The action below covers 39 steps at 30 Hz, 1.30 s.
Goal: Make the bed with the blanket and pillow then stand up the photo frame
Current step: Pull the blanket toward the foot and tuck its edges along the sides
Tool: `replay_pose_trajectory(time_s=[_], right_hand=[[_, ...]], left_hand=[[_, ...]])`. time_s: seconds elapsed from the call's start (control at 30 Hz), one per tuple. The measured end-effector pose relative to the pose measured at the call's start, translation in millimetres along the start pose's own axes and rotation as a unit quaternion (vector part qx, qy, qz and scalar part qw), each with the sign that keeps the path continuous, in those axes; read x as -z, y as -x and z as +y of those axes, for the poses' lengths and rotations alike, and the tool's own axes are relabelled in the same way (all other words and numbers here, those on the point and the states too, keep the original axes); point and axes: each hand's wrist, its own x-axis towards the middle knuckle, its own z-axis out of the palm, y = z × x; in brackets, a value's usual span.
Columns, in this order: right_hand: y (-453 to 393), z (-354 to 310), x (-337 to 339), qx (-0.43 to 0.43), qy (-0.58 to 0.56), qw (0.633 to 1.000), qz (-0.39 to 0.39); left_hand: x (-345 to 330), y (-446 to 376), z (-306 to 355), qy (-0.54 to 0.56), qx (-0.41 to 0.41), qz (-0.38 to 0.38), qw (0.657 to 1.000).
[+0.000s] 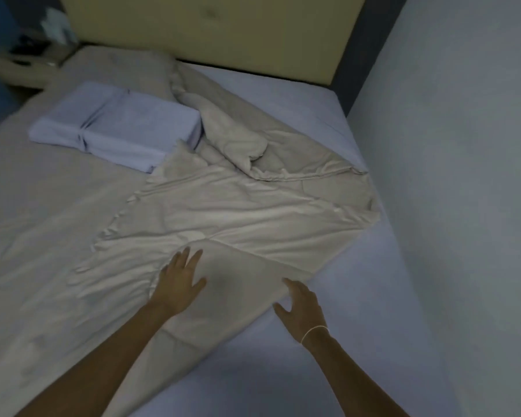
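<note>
A: Where do things stand with the blanket (247, 206)?

B: It lies crooked across the bed (373, 281), bunched and folded over itself toward the headboard (223, 28), with bare sheet showing along the wall side. The near corner is folded back under both hands.

A: And the hands?

B: The left hand (179, 284) is flat on the blanket, fingers spread, gripping nothing. The right hand (303, 308) is open too, its fingertips at the folded edge where blanket meets sheet; I can't tell whether it presses or only hovers.

A: The pillow (115, 127)?

B: Lying askew toward the head of the bed, just beside the bunched part, one blanket edge touching its near corner. I can't make out any photo frame; the bedside table (21, 67) at far left is too blurred to read.

A: What could go wrong from here?

B: My guess: smoothing with flat palms may just push wrinkles up into that heap rather than spread it. Tugging the near corner without freeing the fold could drag the blanket more askew, and the edge against the pillow might shove it further out of line
</note>
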Motion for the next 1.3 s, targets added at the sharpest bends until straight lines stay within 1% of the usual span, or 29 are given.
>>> replay_pose_trajectory(time_s=[0.13,0.23,0.3,0.33,0.4,0.5,0.53,0.57,0.63,0.67,0.7,0.77,0.83,0.97,1.03,1.1,1.2,1.27,1.3], right_hand=[[-93,33,-10,0.058,0.036,0.998,-0.010],[-158,54,-43,0.096,0.072,0.992,-0.029],[-206,59,-63,0.121,0.106,0.987,-0.019],[-235,58,-75,0.130,0.126,0.983,-0.011],[-286,54,-100,0.115,0.156,0.981,-0.011],[-328,61,-152,0.104,0.208,0.972,-0.036],[-333,67,-168,0.111,0.218,0.969,-0.023],[-332,73,-179,0.127,0.222,0.967,0.005],[-323,83,-186,0.183,0.215,0.955,0.091],[-316,86,-185,0.208,0.204,0.950,0.116],[-307,89,-182,0.219,0.189,0.950,0.120],[-284,98,-174,0.226,0.157,0.957,0.097],[-251,117,-169,0.225,0.147,0.960,0.079],[-171,184,-155,0.187,0.148,0.971,0.008],[-138,216,-144,0.196,0.153,0.969,-0.013],[-116,227,-126,0.196,0.132,0.972,0.000],[-110,202,-92,0.184,0.032,0.981,0.057],[-124,168,-82,0.176,0.012,0.979,0.104],[-138,150,-82,0.178,0.015,0.976,0.125]], left_hand=[[-45,-63,-10,-0.033,0.079,0.000,0.996],[-91,-101,-40,-0.041,0.142,-0.015,0.989],[-125,-116,-68,-0.059,0.179,-0.022,0.982],[-146,-121,-84,-0.062,0.195,-0.011,0.979],[-184,-124,-114,-0.072,0.208,0.030,0.975],[-228,-122,-131,-0.101,0.182,0.121,0.971],[-236,-124,-130,-0.108,0.176,0.141,0.968],[-240,-125,-128,-0.116,0.171,0.146,0.967],[-243,-122,-122,-0.125,0.163,0.137,0.969],[-243,-116,-118,-0.129,0.157,0.123,0.971],[-243,-109,-112,-0.131,0.146,0.106,0.975],[-242,-88,-95,-0.131,0.127,0.072,0.981],[-246,-60,-73,-0.129,0.094,0.061,0.985],[-246,17,-15,-0.110,0.021,0.002,0.994],[-239,46,6,-0.091,-0.020,-0.020,0.995],[-226,52,13,-0.075,-0.056,0.000,0.996],[-197,10,3,-0.055,-0.105,0.099,0.988],[-173,-39,-6,-0.057,-0.093,0.151,0.982],[-162,-64,-10,-0.071,-0.066,0.152,0.984]])
